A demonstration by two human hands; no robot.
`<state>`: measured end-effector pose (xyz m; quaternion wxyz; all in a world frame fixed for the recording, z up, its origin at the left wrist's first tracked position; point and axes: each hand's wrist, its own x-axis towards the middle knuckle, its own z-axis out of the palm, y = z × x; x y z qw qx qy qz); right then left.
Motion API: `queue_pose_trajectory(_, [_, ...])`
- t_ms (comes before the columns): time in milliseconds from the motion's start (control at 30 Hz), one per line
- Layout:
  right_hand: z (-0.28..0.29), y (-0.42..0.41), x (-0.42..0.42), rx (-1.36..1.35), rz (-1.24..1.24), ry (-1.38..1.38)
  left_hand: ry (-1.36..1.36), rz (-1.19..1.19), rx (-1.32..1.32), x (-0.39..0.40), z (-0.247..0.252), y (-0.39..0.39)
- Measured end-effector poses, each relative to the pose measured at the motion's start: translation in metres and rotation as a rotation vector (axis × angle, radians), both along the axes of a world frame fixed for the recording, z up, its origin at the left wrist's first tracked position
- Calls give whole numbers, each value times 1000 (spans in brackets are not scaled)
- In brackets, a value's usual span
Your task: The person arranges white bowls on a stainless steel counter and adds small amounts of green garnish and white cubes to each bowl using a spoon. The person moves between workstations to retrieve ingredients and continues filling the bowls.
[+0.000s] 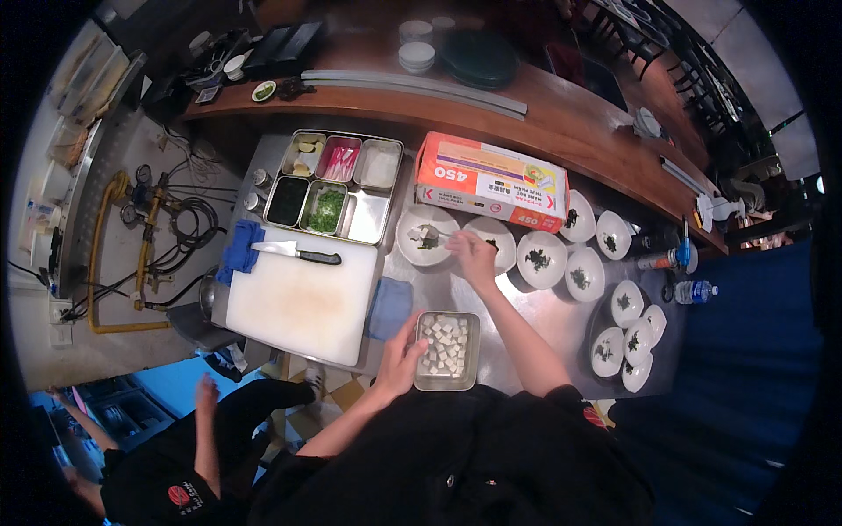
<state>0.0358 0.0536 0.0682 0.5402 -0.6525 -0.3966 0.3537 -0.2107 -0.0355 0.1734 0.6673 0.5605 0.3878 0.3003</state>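
My left hand (402,352) grips the left side of a metal container (475,355) of white cubes (444,342) that look like tofu, close to my body. Out ahead, my right hand (472,253) holds a metal spoon (442,234) by its handle. The spoon's bowl is over a white bowl (411,253) with dark green leafy bits and a few pale cubes in it. Partly behind my right hand stands a second white bowl (498,230) with dark greens. Another white bowl (541,260) with similar greens is to its right.
Several more white bowls (584,273) stand to the right, some on a dark round tray (595,315). A cling film box (490,181) lies behind. At left are a cutting board (299,309) with a knife (299,253), a blue cloth (389,308) and a garnish tray (368,220). Another person (177,454) is at lower left.
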Motion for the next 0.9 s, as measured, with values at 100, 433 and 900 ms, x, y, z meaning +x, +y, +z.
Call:
queue_pose_trajectory(100, [10,11,-9,69,161,-384,21,35,3,-2,3,-4])
queue_pose_trajectory(433, [19,9,15,248,346,-691,-25,74,-44,0,0,-9])
queue_pose_trajectory(900, [11,-1,3,318,259,-629,10,65,1,-4,15,-16])
